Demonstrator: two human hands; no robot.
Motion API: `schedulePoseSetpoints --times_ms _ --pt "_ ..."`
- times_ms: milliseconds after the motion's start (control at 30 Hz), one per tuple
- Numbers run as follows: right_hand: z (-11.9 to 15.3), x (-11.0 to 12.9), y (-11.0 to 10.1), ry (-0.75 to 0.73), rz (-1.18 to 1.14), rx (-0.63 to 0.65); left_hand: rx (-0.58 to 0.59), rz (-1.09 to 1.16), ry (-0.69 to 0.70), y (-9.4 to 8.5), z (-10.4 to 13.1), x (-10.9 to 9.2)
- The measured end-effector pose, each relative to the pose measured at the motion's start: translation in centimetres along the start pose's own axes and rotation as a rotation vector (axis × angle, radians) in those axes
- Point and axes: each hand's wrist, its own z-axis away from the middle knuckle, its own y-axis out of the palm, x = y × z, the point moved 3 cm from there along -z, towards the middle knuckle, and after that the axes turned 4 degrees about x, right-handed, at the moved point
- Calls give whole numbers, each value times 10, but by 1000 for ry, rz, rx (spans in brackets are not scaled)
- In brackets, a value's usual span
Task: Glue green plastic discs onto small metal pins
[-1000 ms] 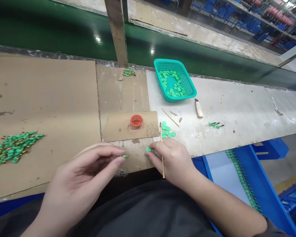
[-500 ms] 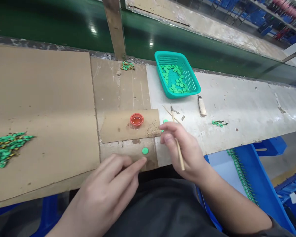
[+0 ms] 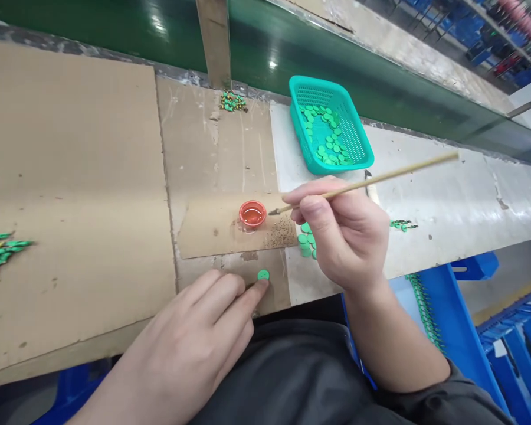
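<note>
A thin wooden brush (image 3: 380,177) is pinched in my right hand (image 3: 347,236), its dark tip pointing left, just right of a small red cup (image 3: 252,213) of liquid. My left hand (image 3: 203,330) rests at the table's front edge, index finger extended and its tip touching a green button (image 3: 263,275); the other fingers are curled, and I see nothing held. Several green buttons (image 3: 305,241) lie below my right hand, which partly hides them. The red cup stands on a cardboard strip (image 3: 212,230) strewn with small dark specks.
A teal basket (image 3: 367,159) with green discs stands at the back. Green-and-yellow pieces (image 3: 2,251) are heaped at the far left, with a smaller heap (image 3: 233,101) behind. A few pieces (image 3: 402,225) lie to the right. Blue trays (image 3: 460,313) stand below the table's right side.
My right hand has turned the brush from pointing away to pointing left, near the cup. My left index fingertip has come onto the button. The camera view has shifted slightly.
</note>
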Motion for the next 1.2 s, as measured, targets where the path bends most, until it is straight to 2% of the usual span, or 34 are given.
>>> schedulePoseSetpoints --times_ms 167,333,600,700,833,1033,1200 --pt "-6 -6 20 -102 172 86 -8 -27 14 6 6 0" --pt "-8 -9 27 -85 279 109 -5 -47 25 6 8 0" --pt "-9 -10 29 -34 281 131 -1 -79 21 7 12 1" --pt "-7 -5 27 -53 244 93 -3 -83 16 6 10 1" --pt "4 6 19 -153 191 2 -5 -101 29 7 11 0" --pt "28 4 18 -127 210 174 14 -161 52 13 18 -2" --pt "34 3 19 -122 207 170 33 -203 59 14 19 -2"
